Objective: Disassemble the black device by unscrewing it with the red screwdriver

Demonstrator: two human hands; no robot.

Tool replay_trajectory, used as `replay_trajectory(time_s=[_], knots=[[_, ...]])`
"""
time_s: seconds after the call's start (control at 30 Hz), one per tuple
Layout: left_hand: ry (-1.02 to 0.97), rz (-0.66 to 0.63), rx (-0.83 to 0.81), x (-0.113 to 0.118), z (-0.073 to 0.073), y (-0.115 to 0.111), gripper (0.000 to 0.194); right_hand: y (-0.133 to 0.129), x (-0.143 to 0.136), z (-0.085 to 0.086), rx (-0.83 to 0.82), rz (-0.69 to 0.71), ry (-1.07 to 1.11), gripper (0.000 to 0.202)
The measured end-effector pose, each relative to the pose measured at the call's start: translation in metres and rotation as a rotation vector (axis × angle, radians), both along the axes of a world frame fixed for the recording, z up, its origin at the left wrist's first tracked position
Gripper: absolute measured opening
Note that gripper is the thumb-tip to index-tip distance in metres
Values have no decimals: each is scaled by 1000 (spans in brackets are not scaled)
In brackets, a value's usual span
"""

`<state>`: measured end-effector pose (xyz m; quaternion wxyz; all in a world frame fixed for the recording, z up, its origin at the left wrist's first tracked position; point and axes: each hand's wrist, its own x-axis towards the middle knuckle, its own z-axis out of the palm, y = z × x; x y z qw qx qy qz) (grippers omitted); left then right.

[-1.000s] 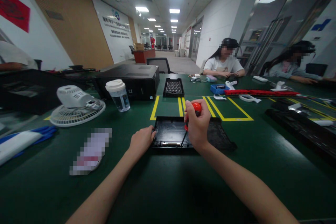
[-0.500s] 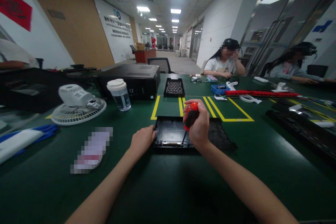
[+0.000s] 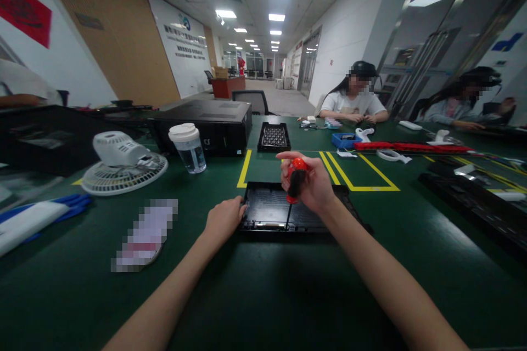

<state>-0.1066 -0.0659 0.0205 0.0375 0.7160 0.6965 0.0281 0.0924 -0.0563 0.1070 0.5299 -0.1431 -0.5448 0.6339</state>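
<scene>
A black plastic panel [image 3: 263,205] with a raised rim lies on the green table in front of me. My left hand [image 3: 224,220] grips its left edge, thumb and fingers closed on the rim. In my right hand [image 3: 315,184] is a red and black screwdriver [image 3: 297,175], held nearly upright. Its dark shaft points down to the panel's near edge, beside a shiny metal strip [image 3: 269,225]. The tip is too small to make out against the black plastic.
Behind the panel stands a black tray of small round pieces [image 3: 274,137]. To the left are a lidded cup [image 3: 187,148], a white fan [image 3: 123,164] and a black computer case [image 3: 201,120]. A blue box [image 3: 345,140] and another black panel [image 3: 473,214] lie to the right. Two people sit opposite.
My right hand has turned on the screwdriver handle, its index finger now stretched outward. My left hand and the panel stay put. The person opposite has lowered a hand from the face.
</scene>
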Motion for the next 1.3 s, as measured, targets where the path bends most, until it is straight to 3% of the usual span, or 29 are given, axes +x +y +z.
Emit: replay_trajectory(time_s=[0.37,0.73,1.3], knots=[[-1,-12,20,-2,-3,1,34,15,18,-12,75,140,37,32],[-2,-13,24,-2,-3,1,35,13,17,-10,95,249,37,25],[8,-22,36,-2,-5,3,34,7,10,-9,110,266,28,22]])
